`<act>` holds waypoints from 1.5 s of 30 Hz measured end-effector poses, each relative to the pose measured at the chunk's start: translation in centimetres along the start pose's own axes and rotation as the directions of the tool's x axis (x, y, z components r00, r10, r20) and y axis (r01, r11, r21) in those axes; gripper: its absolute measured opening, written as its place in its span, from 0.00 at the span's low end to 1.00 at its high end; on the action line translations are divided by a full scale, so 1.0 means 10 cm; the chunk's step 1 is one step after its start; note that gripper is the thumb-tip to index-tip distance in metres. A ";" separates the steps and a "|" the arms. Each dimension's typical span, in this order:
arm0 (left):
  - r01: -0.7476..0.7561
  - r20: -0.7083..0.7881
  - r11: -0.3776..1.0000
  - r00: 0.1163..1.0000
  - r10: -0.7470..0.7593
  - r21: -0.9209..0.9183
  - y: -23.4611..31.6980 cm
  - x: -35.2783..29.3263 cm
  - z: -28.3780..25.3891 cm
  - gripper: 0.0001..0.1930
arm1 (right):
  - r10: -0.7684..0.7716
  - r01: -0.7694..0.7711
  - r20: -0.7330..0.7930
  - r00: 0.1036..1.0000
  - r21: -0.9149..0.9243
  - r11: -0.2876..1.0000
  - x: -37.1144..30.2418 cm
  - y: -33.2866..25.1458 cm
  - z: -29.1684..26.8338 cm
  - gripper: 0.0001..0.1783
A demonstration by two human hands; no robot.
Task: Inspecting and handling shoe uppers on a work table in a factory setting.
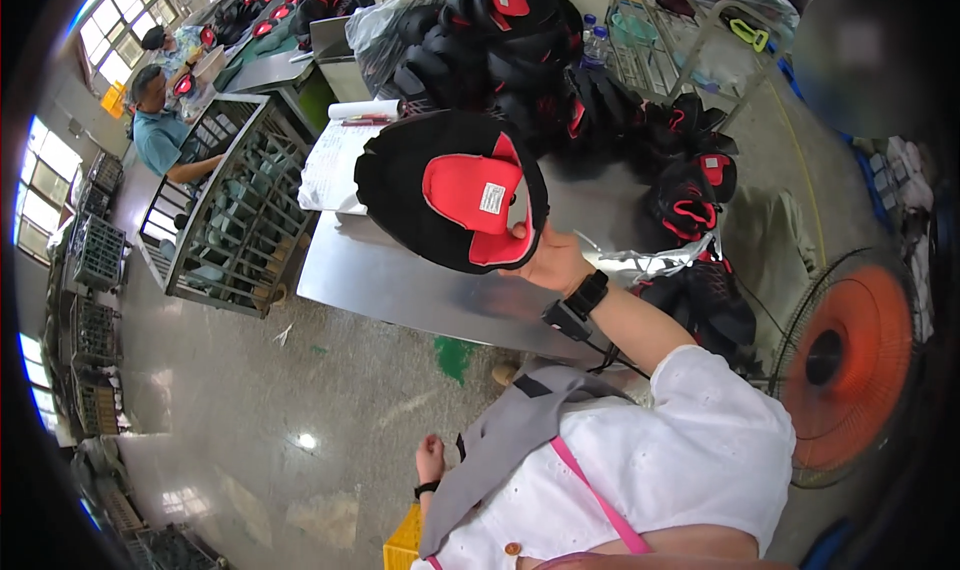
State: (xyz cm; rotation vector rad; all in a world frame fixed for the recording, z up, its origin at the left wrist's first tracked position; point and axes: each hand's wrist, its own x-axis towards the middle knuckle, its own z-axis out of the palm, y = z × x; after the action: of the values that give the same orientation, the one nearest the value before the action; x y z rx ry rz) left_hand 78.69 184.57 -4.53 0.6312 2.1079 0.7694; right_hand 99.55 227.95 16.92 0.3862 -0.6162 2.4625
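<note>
Just beyond the right hand (553, 260), above the worktop (385, 290), a black-and-red shoe upper (455, 190) is pinched by its near edge; gripped so far off-centre, it could tip or slip, and pushed farther from the hand it could snag the heaped uppers (530, 45). Fingers beneath it are hidden. The left hand (430, 460), well apart, looks loosely curled; whether it holds anything I cannot tell.

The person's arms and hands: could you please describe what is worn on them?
The left hand has a black wristband; the right hand has a black strap with a boxy dark module, below a short white sleeve. Both are ungloved.
</note>
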 end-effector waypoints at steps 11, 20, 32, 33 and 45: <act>-0.201 -0.073 0.353 0.936 0.343 -0.914 2.08 -0.11 -0.40 0.43 | 0.292 0.297 0.196 0.936 -0.884 -0.361 0.36 0.96 0.51 0.16; -0.345 -0.416 0.265 0.862 -0.290 -0.900 1.20 0.16 0.23 0.42 | 0.718 0.335 0.181 0.672 -0.939 -0.077 0.32 1.64 0.20 0.22; 0.065 -0.540 0.832 0.732 -0.415 -0.551 0.15 1.04 0.46 0.45 | 0.437 0.085 -0.753 0.492 -0.458 -0.885 1.20 1.10 -1.02 0.66; 0.019 -0.561 0.822 0.721 -0.406 -0.570 0.11 1.20 0.54 0.44 | 0.446 0.116 -0.742 0.500 -0.453 -0.884 1.18 1.11 -1.08 0.67; -0.301 -0.652 0.642 0.629 -0.422 -0.705 0.50 2.13 0.53 0.30 | 0.413 0.171 -0.803 0.430 -0.376 -0.911 1.21 1.03 -1.22 0.75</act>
State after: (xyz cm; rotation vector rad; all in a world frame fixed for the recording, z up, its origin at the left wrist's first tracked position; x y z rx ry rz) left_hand 71.83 203.61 -14.43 -0.3876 2.1420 2.0525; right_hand 82.16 232.06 7.77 0.4543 2.3824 -0.0906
